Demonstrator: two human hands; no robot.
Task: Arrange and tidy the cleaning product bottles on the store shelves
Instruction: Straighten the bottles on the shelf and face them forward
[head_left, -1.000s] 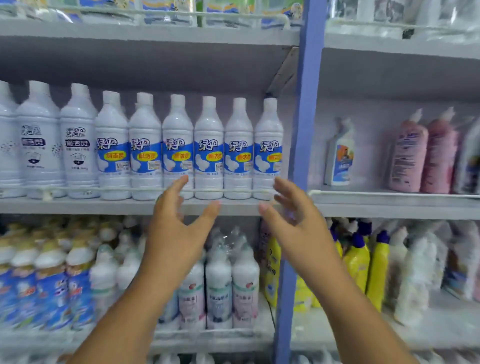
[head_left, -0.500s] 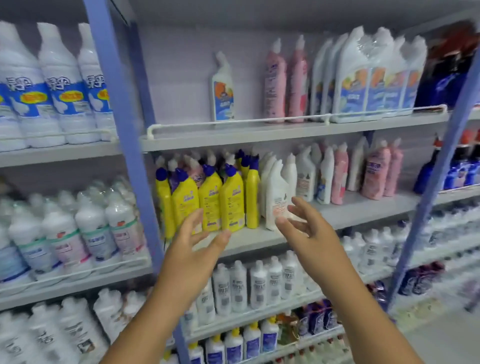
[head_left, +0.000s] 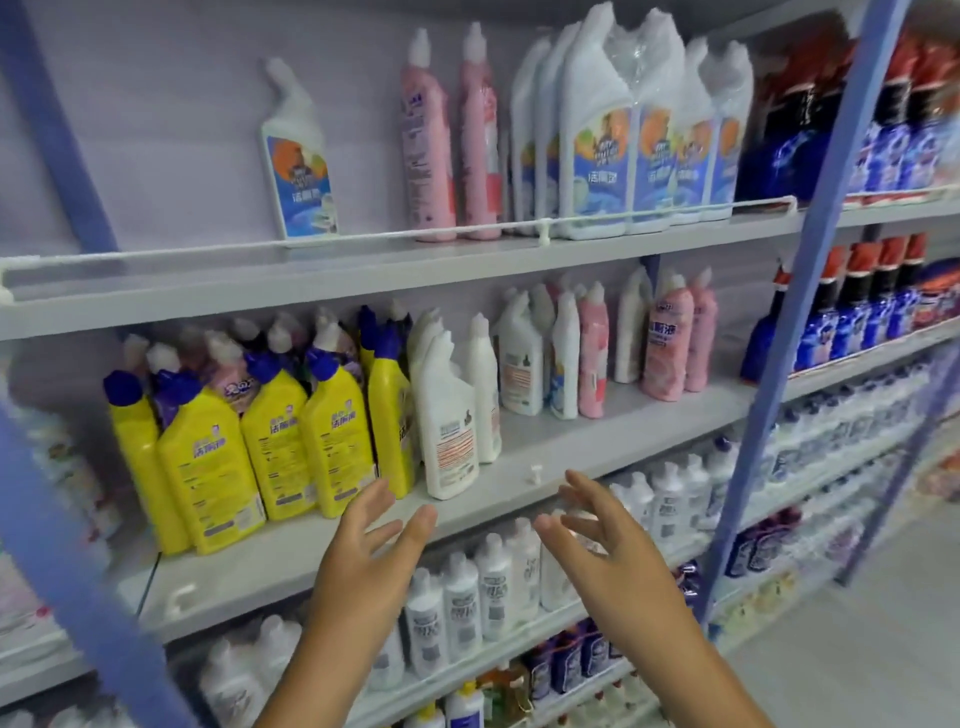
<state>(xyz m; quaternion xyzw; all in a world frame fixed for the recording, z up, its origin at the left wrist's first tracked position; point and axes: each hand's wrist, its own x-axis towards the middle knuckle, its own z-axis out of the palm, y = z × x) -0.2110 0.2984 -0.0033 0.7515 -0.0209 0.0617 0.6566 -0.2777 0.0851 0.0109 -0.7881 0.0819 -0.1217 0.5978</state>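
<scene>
View: has swung right from the bay of white bottles to this one.
Left hand (head_left: 363, 566): fingers spread, holding nothing.
Right hand (head_left: 618, 561): likewise loose, empty.
Yellow plastic blue-capped bottles (head_left: 270, 441): crowded on grey metal middle shelf (head_left: 545, 467), untouched.
Meaning: tidying here not begun.

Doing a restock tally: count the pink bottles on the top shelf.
2. One pink bottle stands beside the second pink bottle, both left of the white wrapped bottles. More may hide behind.
</scene>
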